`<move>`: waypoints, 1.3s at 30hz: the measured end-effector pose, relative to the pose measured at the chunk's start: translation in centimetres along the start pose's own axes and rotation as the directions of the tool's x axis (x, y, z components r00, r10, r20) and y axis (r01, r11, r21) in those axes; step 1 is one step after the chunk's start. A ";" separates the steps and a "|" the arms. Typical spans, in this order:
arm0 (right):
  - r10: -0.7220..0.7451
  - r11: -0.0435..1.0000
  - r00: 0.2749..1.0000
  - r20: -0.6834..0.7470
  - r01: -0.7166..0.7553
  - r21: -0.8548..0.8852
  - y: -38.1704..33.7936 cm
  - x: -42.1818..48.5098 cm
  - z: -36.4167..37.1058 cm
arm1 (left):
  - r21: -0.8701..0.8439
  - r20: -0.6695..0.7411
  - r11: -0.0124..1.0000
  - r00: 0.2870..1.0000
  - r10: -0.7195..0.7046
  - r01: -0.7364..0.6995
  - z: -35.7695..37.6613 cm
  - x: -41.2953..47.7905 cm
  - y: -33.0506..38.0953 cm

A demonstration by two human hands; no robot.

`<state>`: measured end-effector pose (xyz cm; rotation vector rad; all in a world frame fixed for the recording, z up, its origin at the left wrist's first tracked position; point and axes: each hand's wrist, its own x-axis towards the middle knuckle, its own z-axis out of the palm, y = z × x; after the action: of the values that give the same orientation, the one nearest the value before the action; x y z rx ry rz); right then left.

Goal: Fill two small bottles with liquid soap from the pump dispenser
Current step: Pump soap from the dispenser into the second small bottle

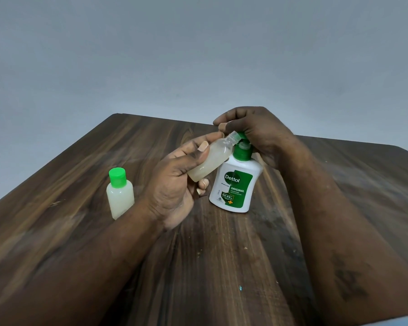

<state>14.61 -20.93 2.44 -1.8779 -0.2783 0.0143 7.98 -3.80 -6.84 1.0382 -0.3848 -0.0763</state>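
Seen from the head camera, the left hand (181, 177) grips a small uncapped bottle (210, 162), thumb on top and fingers curled beneath. The bottle is tilted so that its open neck points up to the right and meets the green spout of the dispenser (236, 187). It holds pale cloudy soap. The right hand (259, 132) sits over the pump head, fingers curled down round it. The white dispenser stands upright on the wooden tabletop (222, 267). A second bottle (120, 196), green cap on and holding the same pale liquid, stands upright to the left, partly behind the left forearm. A grey wall (198, 55) lies behind
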 end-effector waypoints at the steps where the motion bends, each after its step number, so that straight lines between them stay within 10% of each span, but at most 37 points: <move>1: 0.002 1.000 1.000 0.002 -0.002 0.004 0.0 0.0 0.0 | -0.002 0.001 1.000 1.000 0.000 0.000 0.0 0.0 0.0; 39: -0.002 1.000 1.000 0.009 0.002 -0.008 0.2 0.2 0.1 | -0.028 -0.012 1.000 1.000 0.002 -0.003 0.1 -0.1 -0.1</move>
<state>14.86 -20.82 2.23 -1.8855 -0.2869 0.0204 7.84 -3.95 -6.94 1.0098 -0.3731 -0.0732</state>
